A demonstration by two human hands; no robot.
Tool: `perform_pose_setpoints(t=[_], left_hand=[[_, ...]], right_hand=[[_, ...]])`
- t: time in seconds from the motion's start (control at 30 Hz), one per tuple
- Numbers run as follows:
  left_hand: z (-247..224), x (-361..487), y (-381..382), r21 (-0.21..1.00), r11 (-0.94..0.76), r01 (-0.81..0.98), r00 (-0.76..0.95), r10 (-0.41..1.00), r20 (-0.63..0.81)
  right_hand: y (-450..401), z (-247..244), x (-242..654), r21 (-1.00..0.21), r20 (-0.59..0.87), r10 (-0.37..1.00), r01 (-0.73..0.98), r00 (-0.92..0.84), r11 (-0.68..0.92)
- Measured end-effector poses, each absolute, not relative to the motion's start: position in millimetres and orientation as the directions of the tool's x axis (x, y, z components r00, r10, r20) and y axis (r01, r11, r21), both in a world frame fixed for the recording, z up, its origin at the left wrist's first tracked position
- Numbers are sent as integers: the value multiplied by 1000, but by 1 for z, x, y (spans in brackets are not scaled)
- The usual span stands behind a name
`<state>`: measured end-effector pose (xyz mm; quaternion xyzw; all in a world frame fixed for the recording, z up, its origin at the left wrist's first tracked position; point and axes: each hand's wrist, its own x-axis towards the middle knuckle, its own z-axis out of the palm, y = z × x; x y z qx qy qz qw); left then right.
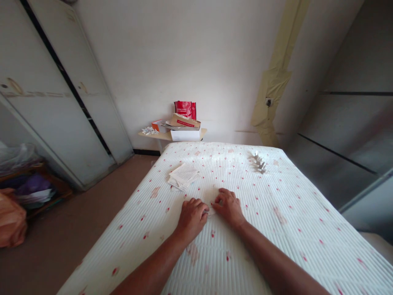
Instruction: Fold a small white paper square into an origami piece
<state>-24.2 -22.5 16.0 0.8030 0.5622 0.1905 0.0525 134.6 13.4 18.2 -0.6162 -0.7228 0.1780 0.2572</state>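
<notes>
Over the middle of the quilted, flower-dotted bed cover (pixel 260 246), my left hand (pixel 193 215) is closed, its thumb and fingers pinching a small piece of whitish paper (pixel 211 212). My right hand (pixel 227 207) is curled at the other side of that paper, thumb and forefinger pressed at its edge. Most of the paper is hidden by the fingers. Just beyond my left hand lies a loose stack of printed paper sheets (pixel 184 175). Farther off to the right, several small folded paper pieces (pixel 259 162) stand in a cluster.
Beyond the bed's far edge, a small table (pixel 164 136) holds a white box (pixel 186 135), flattened cardboard (pixel 182 121), a red bag (pixel 185 109) and white folded pieces (pixel 150 130). Metal cabinets (pixel 61 102) stand left. An orange bag (pixel 11 219) sits on the floor.
</notes>
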Motion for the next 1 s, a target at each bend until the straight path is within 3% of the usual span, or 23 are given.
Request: perform_pose_setpoints(t=[0.17, 0.53, 0.7, 0.83, 1.0], left_hand=[[18, -24, -24, 308, -363, 880, 294, 923, 248], [22, -23, -25, 312, -337, 888, 281, 936, 210], [21, -23, -25, 299, -337, 893, 286, 937, 202], [20, -24, -23, 294, -334, 895, 285, 938, 198], [20, -24, -22, 316, -315, 895, 261, 944, 202]], right_hand=[[10, 22, 123, -483, 123, 986, 861, -113, 159], [18, 19, 146, -510, 71, 990, 848, -123, 142], [17, 16, 151, -567, 220, 969, 793, -115, 223], [11, 18, 144, -619, 302, 926, 693, -226, 370], [3, 19, 134, -480, 215, 929, 795, -302, 370]])
